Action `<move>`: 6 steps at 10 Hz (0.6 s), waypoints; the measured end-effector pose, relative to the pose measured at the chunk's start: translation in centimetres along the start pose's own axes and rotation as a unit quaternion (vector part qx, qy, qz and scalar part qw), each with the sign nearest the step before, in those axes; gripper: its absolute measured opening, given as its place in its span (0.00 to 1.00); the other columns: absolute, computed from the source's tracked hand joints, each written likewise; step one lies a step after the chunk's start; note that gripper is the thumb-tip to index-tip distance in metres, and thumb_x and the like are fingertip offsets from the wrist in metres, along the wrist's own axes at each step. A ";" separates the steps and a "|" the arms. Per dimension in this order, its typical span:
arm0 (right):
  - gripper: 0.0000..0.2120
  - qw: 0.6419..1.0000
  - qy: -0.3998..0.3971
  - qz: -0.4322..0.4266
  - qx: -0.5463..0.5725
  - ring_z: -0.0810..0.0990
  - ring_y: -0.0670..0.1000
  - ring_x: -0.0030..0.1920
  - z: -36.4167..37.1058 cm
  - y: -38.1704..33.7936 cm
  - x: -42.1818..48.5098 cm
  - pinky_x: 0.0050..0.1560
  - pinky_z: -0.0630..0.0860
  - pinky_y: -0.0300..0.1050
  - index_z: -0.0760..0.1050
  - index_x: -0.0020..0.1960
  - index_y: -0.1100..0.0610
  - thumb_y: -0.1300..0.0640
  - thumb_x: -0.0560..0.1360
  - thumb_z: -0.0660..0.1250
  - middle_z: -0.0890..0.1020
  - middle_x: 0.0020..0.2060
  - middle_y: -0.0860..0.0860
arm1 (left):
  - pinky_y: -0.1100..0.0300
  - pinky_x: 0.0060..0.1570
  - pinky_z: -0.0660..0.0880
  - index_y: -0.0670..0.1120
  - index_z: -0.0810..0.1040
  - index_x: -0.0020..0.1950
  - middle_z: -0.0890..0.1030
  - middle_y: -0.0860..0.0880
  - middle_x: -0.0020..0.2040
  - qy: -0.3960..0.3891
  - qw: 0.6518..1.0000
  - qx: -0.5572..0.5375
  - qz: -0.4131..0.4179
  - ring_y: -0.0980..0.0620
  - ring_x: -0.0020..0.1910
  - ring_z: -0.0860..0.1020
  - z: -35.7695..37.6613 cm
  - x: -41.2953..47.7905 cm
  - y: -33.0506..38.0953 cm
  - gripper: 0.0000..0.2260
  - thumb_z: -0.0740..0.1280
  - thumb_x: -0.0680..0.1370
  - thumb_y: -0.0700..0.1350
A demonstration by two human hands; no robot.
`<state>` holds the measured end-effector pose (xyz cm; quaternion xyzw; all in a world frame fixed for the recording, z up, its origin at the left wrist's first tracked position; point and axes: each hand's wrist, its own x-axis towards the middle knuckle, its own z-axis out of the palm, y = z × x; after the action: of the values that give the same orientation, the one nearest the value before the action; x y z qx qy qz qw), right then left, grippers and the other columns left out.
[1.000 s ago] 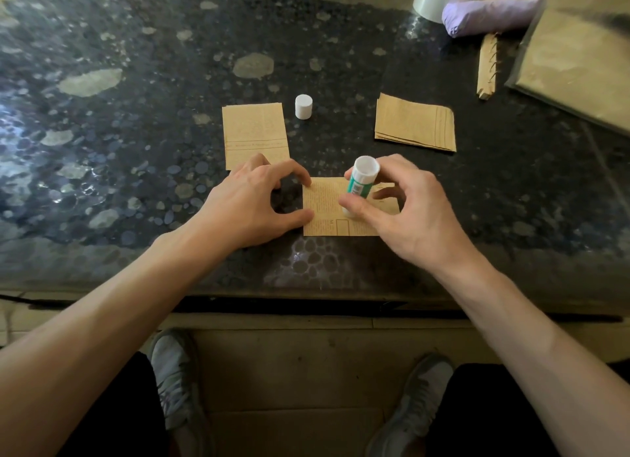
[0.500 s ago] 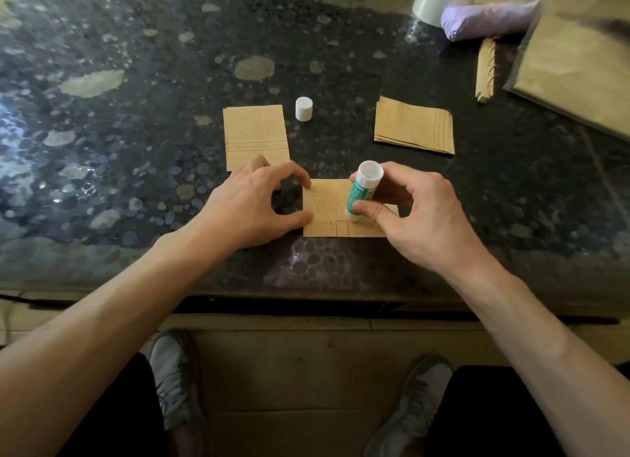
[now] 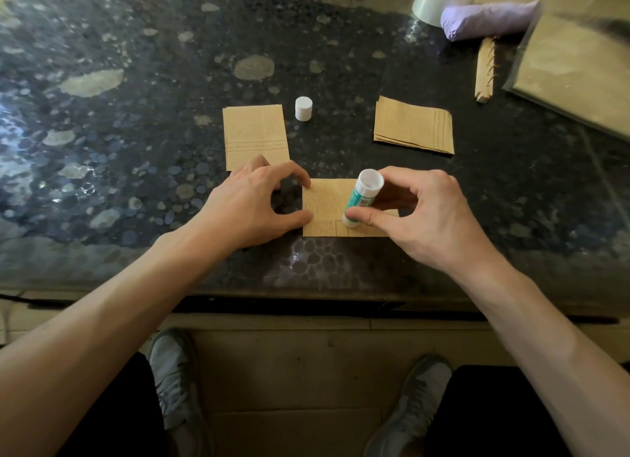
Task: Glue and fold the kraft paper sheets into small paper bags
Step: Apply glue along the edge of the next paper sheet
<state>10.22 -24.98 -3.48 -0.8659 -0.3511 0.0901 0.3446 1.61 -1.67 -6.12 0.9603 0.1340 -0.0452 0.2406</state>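
Table holds two sheets, one stack, one cap, one glue stick.

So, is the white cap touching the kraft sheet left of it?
Apart: the head view shows dark tabletop between the white cap and the kraft sheet.
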 end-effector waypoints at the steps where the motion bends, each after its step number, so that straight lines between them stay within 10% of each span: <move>1: 0.17 1.000 -0.011 -0.001 0.012 0.81 0.36 0.54 -0.2 0.0 -0.1 0.51 0.76 0.27 0.81 0.59 0.43 0.43 0.72 0.77 0.81 0.51 0.35 | 0.49 0.54 0.75 0.67 0.71 0.64 0.71 0.53 0.55 0.001 1.000 0.001 0.001 0.52 0.58 0.72 0.0 0.0 0.0 0.22 0.70 0.72 0.66; 6: 0.13 0.997 -0.051 -0.009 0.056 0.82 0.34 0.54 -0.6 0.2 -0.6 0.54 0.78 0.29 0.80 0.55 0.40 0.44 0.72 0.77 0.82 0.49 0.33 | 0.47 0.55 0.76 0.67 0.72 0.63 0.71 0.53 0.55 0.003 1.000 -0.003 0.001 0.51 0.57 0.72 0.0 -0.1 0.0 0.22 0.71 0.71 0.67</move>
<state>10.13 -25.80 -3.23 -0.8363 -0.3702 0.1503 0.3753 1.55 -1.73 -6.09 0.9598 0.1344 -0.0414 0.2429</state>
